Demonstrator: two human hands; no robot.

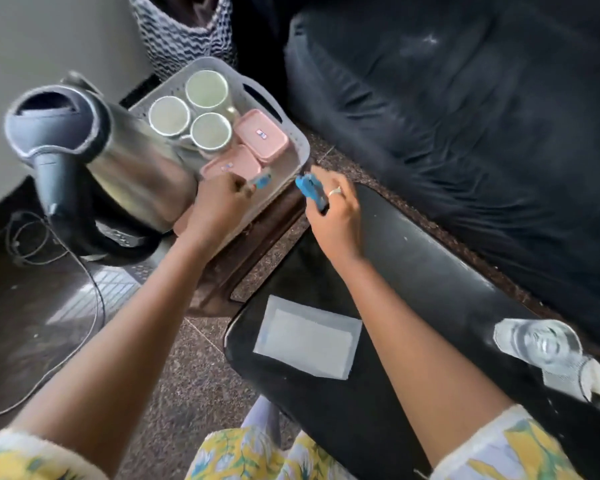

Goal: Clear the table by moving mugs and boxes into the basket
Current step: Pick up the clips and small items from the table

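At left, a steel kettle (pixel 118 161) with black handle and open lid, on its black base, a grey cable (pixel 84 306) trailing near. At right, a dark sofa (pixel 465 116). Near right, on the black surface, a pale flat paper (pixel 309 341) and a clear glass (pixel 541 344). Far back, a woven bag (pixel 174 32).
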